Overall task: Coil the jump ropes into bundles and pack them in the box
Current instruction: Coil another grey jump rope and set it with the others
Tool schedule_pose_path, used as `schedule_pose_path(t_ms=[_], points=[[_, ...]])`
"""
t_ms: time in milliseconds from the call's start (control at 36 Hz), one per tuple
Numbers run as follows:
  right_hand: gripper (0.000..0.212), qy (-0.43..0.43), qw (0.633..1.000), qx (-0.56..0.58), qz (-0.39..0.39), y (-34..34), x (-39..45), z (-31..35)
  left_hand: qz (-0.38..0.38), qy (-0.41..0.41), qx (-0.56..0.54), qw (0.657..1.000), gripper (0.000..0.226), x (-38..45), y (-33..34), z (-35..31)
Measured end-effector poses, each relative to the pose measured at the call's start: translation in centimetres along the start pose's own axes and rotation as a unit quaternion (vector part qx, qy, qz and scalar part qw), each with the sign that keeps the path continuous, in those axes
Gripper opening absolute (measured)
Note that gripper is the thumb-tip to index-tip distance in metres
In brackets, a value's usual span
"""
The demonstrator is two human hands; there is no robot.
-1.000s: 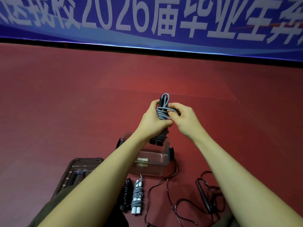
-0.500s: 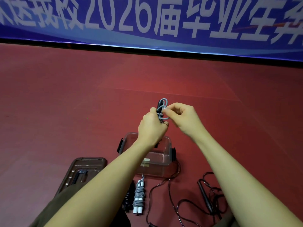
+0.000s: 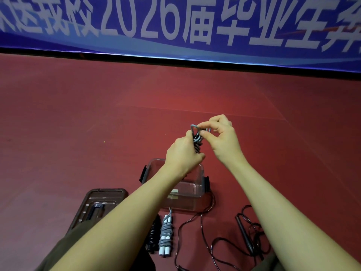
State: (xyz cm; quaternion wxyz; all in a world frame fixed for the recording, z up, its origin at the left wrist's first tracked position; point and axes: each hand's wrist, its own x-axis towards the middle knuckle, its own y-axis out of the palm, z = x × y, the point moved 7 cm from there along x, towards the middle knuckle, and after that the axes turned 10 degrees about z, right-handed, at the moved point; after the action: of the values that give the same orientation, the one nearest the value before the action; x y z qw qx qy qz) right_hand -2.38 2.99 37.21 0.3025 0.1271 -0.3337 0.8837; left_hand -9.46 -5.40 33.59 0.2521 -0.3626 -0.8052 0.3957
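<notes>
Holding: left hand (image 3: 182, 153) grips a grey jump rope (image 3: 196, 138) bundle upright, long axis vertical, above the clear box (image 3: 192, 189).
Pinching: right hand (image 3: 224, 141) nips the top loop between thumb and fingers.
Writing: blue banner (image 3: 175, 22) at the far side reads "2026" among white Chinese characters.
Floor: a grey-and-white coiled rope (image 3: 165, 234) lies near the box, pointing far to near; a loose black rope (image 3: 244, 231) lies right; the lid (image 3: 101, 204) lies left.

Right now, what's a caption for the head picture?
Both hands tie a grey jump rope above the clear box.
</notes>
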Motion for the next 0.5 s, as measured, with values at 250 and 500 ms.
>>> schedule_pose_path(t_ms=[250, 500], points=[[0.027, 0.036, 0.996, 0.047, -0.065, 0.2, -0.5, -1.0, -0.062, 0.026, 0.026, 0.997, 0.028, -0.3, -0.2, -0.5], [0.015, 0.163, 0.967, 0.188, -0.046, 0.7, -0.1, -4.1, -0.067, 0.031, 0.061, 0.995, 0.028, -0.5, -0.1, -0.9]])
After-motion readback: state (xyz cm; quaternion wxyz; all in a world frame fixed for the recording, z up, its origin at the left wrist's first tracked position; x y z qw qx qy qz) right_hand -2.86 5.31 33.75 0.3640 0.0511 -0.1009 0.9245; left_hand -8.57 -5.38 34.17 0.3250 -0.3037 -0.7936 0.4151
